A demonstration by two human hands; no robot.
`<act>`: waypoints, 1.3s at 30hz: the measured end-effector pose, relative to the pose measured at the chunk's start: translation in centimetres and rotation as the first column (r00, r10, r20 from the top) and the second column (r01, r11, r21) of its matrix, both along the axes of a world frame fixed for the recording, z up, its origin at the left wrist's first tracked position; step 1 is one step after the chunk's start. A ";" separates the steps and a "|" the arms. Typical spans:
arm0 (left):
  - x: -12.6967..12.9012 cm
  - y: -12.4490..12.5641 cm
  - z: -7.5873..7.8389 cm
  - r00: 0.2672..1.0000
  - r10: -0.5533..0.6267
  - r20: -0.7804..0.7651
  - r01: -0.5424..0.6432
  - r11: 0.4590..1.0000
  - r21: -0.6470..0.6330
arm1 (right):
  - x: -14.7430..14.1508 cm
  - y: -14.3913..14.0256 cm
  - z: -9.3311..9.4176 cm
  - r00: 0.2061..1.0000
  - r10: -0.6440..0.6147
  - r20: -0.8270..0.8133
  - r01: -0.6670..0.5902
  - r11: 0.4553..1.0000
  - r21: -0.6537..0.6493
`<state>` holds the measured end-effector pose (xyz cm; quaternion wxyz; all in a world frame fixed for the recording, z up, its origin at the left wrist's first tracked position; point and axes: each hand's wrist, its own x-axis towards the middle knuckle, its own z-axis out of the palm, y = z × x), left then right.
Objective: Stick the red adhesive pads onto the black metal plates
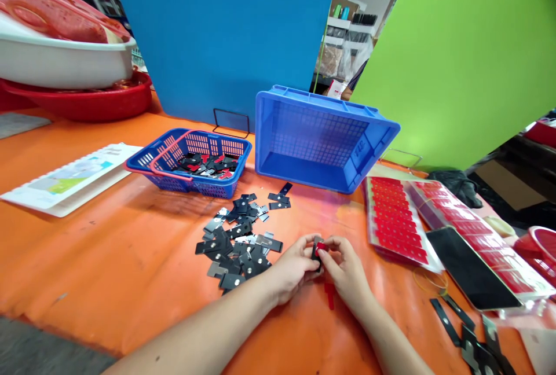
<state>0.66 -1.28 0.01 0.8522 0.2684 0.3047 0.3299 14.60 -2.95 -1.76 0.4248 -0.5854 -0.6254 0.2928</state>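
My left hand is closed round a small flat black metal plate, held upright above the orange table cover. A small red sticker lies against the plate's upper part, pinched under the thumb of my right hand. Both hands meet at this plate, and the fingers hide part of it. Just below my right hand, a red T-shaped piece rests on the table. To the left of my hands spreads a loose pile of black and silver plates.
A blue basket holds plates, some with red on them. Behind stands a tilted blue crate. Sheets of red stickers, a dark phone and more metal strips lie right. Blue and green panels stand behind.
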 end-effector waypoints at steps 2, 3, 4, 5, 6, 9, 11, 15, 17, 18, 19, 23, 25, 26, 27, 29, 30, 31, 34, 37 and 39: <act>0.0 0.0 0.0 1.000 -0.002 -0.002 0.002 1.000 0.000 | 0.0 0.0 0.0 1.000 0.001 0.006 -0.001 1.000 0.000; 0.0 0.0 0.1 1.000 -0.003 -0.003 0.003 1.000 0.000 | 0.0 0.0 0.0 1.000 0.002 0.010 -0.002 1.000 -0.001; 0.0 0.0 0.1 1.000 -0.004 -0.005 0.004 1.000 0.000 | 0.0 0.0 0.0 1.000 0.004 0.013 -0.004 1.000 -0.001; 0.0 0.0 0.1 1.000 -0.003 -0.007 0.003 1.000 -0.001 | 0.0 0.0 0.0 1.000 0.007 0.016 -0.007 1.000 -0.001; 0.0 -0.1 0.1 1.000 -0.003 -0.009 0.003 1.000 -0.002 | 0.0 0.0 0.1 1.000 0.009 0.020 -0.009 1.000 -0.001; 0.0 -0.1 0.1 1.000 -0.003 -0.011 0.003 1.000 -0.002 | -0.1 0.0 0.2 1.000 0.008 0.029 -0.008 1.000 -0.001; 0.0 0.0 0.1 1.000 -0.006 -0.013 0.006 1.000 0.000 | -0.1 0.0 0.2 0.999 0.007 0.037 -0.007 1.000 0.002; -0.1 0.0 0.1 1.000 -0.007 -0.014 0.007 1.000 -0.002 | -0.1 0.0 0.4 0.999 0.004 0.054 -0.004 1.000 0.011; -0.1 0.0 0.0 1.000 -0.003 -0.010 0.003 1.000 -0.003 | -0.1 0.0 0.4 0.998 0.003 0.064 -0.004 1.000 0.017; -0.1 0.0 0.0 1.000 -0.002 -0.007 0.002 1.000 -0.004 | -0.1 0.0 0.4 0.998 0.004 0.069 -0.006 1.000 0.018; -0.1 0.0 0.0 1.000 -0.001 -0.006 0.001 1.000 -0.003 | -0.1 -0.1 0.4 0.997 0.006 0.074 -0.007 1.000 0.019; 0.0 0.0 0.0 1.000 0.003 -0.010 -0.003 1.000 -0.007 | -0.1 -0.1 0.6 0.995 0.007 0.103 -0.011 0.999 0.031; 0.0 0.0 0.1 1.000 0.006 -0.013 -0.007 1.000 -0.011 | -0.1 0.0 0.7 0.993 0.007 0.120 -0.012 0.999 0.039; 0.0 0.0 0.1 1.000 0.006 -0.014 -0.006 1.000 -0.013 | -0.1 0.0 0.8 0.992 0.009 0.127 -0.015 0.999 0.041; 0.0 0.0 0.1 1.000 0.005 -0.013 -0.005 1.000 -0.015 | -0.1 0.0 0.8 0.991 0.011 0.131 -0.017 0.999 0.044; 0.0 0.0 0.1 1.000 0.004 -0.011 -0.005 1.000 -0.021 | 0.0 0.0 0.7 0.991 0.016 0.131 -0.022 0.999 0.046; 0.0 0.1 0.1 1.000 0.004 -0.009 -0.004 1.000 -0.023 | 0.0 0.0 0.7 0.992 0.020 0.126 -0.026 0.999 0.045; 0.0 0.1 0.1 1.000 0.003 -0.008 -0.004 1.000 -0.023 | 0.0 0.0 0.6 0.993 0.024 0.116 -0.029 0.999 0.041; -0.1 0.1 0.1 1.000 0.001 -0.002 -0.001 1.000 -0.015 | 0.1 0.0 0.3 0.997 0.030 0.073 -0.031 0.999 0.020; -0.1 0.1 0.0 1.000 -0.004 0.003 0.004 1.000 -0.001 | 0.2 0.1 0.0 0.999 0.028 0.039 -0.028 1.000 0.003; -0.1 0.1 0.0 1.000 -0.006 0.005 0.006 1.000 0.005 | 0.2 0.1 0.0 0.999 0.029 0.031 -0.029 1.000 -0.001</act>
